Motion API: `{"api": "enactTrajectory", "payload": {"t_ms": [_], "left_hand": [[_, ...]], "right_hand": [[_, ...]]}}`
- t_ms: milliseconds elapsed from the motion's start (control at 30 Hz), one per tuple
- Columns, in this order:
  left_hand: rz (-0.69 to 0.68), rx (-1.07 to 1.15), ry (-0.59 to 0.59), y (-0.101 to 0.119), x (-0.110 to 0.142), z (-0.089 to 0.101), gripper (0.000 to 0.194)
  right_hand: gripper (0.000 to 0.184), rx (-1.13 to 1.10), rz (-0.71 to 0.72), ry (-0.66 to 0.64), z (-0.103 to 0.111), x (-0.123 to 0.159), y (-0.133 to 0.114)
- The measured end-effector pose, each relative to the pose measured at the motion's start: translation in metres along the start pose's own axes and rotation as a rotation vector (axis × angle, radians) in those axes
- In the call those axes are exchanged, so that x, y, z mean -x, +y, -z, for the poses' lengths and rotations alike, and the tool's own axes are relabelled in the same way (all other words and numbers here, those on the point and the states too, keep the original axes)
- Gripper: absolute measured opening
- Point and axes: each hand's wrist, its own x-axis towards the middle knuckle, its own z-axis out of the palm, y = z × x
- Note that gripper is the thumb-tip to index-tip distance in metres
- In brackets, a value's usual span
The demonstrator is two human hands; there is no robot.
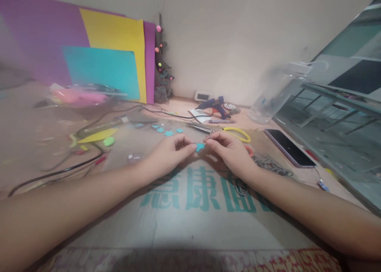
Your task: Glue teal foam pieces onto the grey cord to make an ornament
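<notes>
A small turquoise foam flower [199, 147] is pinched between my two hands above the table. My left hand [180, 149] grips its left edge with thumb and forefinger. On the other side, the fingertips of my right hand [224, 147] close on its right edge. Several more turquoise flower cutouts [169, 133] lie just beyond my left hand. Scissors with yellow handles [238, 134] rest behind my right hand, their blades pointing left. Orange handles [249, 150] show partly beside my right wrist; the rest of that tool is hidden.
A blue glue gun [216, 105] lies at the back near a small white clock [203, 95]. On the right are a phone [289, 148], tangled wire [270, 165] and a clear bottle [268, 95]. Coloured foam sheets [104, 69] lean at the left; a black cable [68, 168] crosses there.
</notes>
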Motion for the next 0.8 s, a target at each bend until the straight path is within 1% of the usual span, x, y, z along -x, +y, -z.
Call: {"api": "enactTrajectory", "payload": {"t_ms": [67, 167, 267, 333, 400, 467, 500, 633, 800], "left_hand": [[-0.011, -0.029, -0.005, -0.001, 0.0, -0.001, 0.028], [-0.03, -0.033, -0.02, -0.002, 0.0, -0.001, 0.029], [-0.014, 0.035, -0.03, -0.002, -0.001, 0.0, 0.029], [0.009, 0.089, -0.006, 0.0, -0.002, 0.001, 0.028], [0.044, 0.134, 0.024, 0.004, -0.003, 0.002, 0.026], [0.087, 0.161, 0.038, 0.008, -0.003, 0.003, 0.025], [0.104, 0.165, 0.042, 0.01, -0.003, 0.003, 0.025], [0.111, 0.16, 0.043, 0.01, -0.003, 0.004, 0.027], [0.088, 0.176, -0.004, 0.002, -0.003, 0.001, 0.025]], "right_hand": [[0.015, 0.037, 0.034, -0.011, 0.001, 0.0, 0.0], [0.018, 0.069, 0.067, -0.035, 0.002, 0.001, 0.001], [0.026, 0.044, 0.046, -0.065, 0.002, 0.001, 0.003], [0.034, -0.012, 0.018, -0.107, 0.0, 0.001, 0.004], [0.037, -0.067, -0.011, -0.168, -0.002, 0.001, 0.005], [0.031, -0.094, -0.04, -0.216, -0.004, 0.002, 0.006], [0.027, -0.103, -0.054, -0.221, -0.005, 0.002, 0.006], [0.021, -0.147, -0.078, -0.178, -0.005, 0.003, 0.006], [0.017, -0.182, -0.079, -0.132, -0.003, 0.003, 0.006]]}}
